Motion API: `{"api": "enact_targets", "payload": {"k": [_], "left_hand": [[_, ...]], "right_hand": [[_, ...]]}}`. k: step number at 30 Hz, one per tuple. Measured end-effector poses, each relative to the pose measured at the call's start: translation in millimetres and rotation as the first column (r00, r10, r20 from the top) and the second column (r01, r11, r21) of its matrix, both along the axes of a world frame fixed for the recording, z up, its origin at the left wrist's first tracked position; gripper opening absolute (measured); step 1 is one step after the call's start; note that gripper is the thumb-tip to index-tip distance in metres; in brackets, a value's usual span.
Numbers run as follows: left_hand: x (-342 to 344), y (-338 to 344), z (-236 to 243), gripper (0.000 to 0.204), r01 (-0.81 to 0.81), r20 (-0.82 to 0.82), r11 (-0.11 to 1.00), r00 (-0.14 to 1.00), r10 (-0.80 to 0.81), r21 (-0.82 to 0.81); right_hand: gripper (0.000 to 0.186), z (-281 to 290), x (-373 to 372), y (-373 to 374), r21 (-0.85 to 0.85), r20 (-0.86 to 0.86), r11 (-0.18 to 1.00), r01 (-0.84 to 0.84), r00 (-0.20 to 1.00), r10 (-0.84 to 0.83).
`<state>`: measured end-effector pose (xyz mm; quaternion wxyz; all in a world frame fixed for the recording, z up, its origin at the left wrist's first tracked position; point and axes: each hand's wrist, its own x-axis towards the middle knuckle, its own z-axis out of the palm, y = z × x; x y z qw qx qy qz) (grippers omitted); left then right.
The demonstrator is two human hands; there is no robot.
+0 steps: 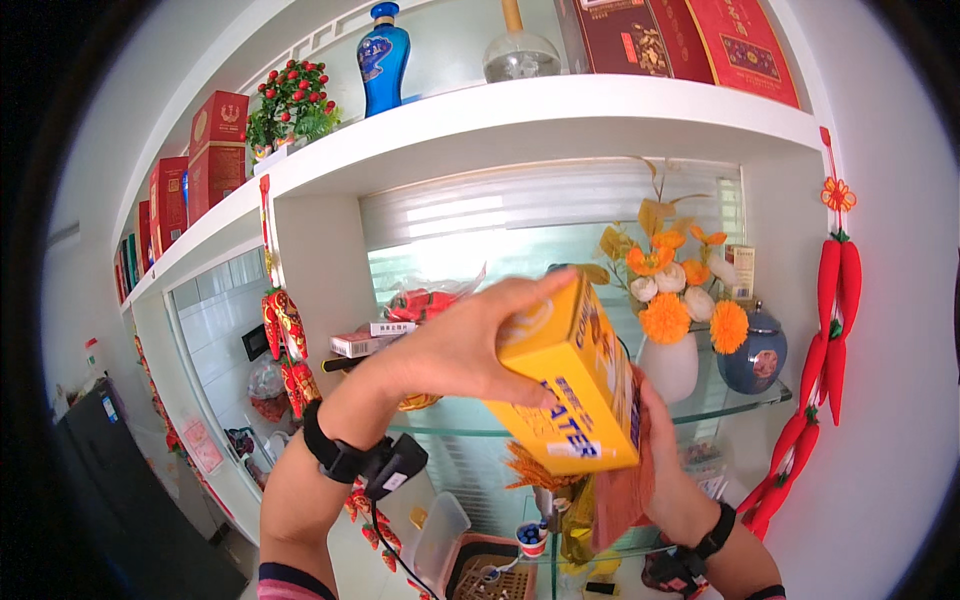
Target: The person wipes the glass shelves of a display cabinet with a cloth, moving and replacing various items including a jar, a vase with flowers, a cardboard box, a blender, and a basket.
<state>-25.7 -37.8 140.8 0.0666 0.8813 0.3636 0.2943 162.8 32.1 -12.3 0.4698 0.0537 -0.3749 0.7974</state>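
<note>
In front of the glass shelf I hold a yellow box [570,390], tilted, with dark print on its side. My left hand [470,335] is closed over its upper left part, the thumb along the front face. At the box's right edge my right hand [665,475] is closed on a reddish-brown cloth [622,505], which hangs below the box. Most of the right hand's fingers are hidden behind the cloth and box. Just behind the box stands a white vase [668,366] of orange and white artificial flowers [665,318], with a blue-grey lidded jar [752,358] at its right.
Small cartons [360,345] and a red plastic-wrapped packet [415,303] lie on the glass shelf [470,432]. Above, a white shelf [560,105] bears a blue bottle [383,62] and red boxes [740,50]. Red chilli ornaments [838,290] hang at right. A woven basket [515,578] is below.
</note>
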Motion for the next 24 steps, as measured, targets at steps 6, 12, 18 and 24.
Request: {"api": "enact_targets", "payload": {"k": [6,12,18,24], "left_hand": [[7,-1,-19,0.092,0.083,-0.051,0.983,0.994,-0.093,-0.165],[26,3,-48,0.092,0.102,0.024,0.994,0.995,-0.101,-0.049],[22,20,-57,0.087,0.264,0.289,0.945,0.936,-0.203,-0.193],[35,30,-109,0.086,0.496,0.683,0.821,0.705,-0.192,-0.281]], "right_hand": [[0.059,-43,13,-24,-0.160,0.190,0.985,-0.063,0.977,0.094],[0.055,-45,23,-56,0.015,0.256,0.946,0.323,0.914,-0.316],[0.052,-60,44,-41,-0.237,0.067,0.959,0.155,0.987,-0.143],[0.058,-50,50,-51,-0.281,0.097,0.956,0.080,0.994,-0.055]]}}
